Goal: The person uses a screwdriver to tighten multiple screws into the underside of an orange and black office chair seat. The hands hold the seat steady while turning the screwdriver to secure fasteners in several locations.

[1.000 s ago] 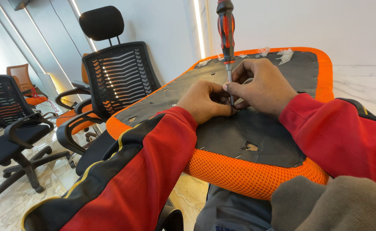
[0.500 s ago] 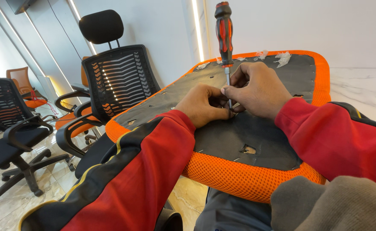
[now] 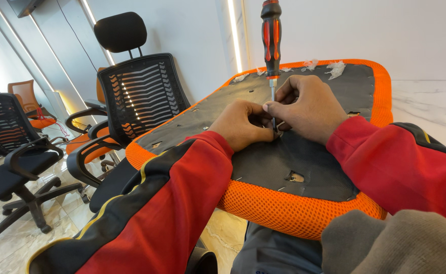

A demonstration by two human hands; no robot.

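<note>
An orange mesh chair seat (image 3: 294,210) lies upside down across my lap, its underside covered by a dark grey fabric panel (image 3: 304,162) with small holes. A red and black screwdriver (image 3: 271,35) stands upright on the panel's middle. My right hand (image 3: 309,109) pinches its metal shaft near the tip. Touching it from the left, my left hand (image 3: 243,124) has its fingers curled at the tip's base. Whatever sits under the tip is hidden by the fingers. Both arms wear red and black sleeves.
A black mesh office chair (image 3: 136,91) with a headrest stands just left of the seat. Another black chair (image 3: 10,147) and an orange chair (image 3: 27,99) stand further left on a glossy tiled floor. White scraps (image 3: 334,68) lie at the panel's far edge. A marble surface (image 3: 431,106) is at right.
Both hands and the screwdriver stay at the same spot on the panel. Only the view shifts slightly.
</note>
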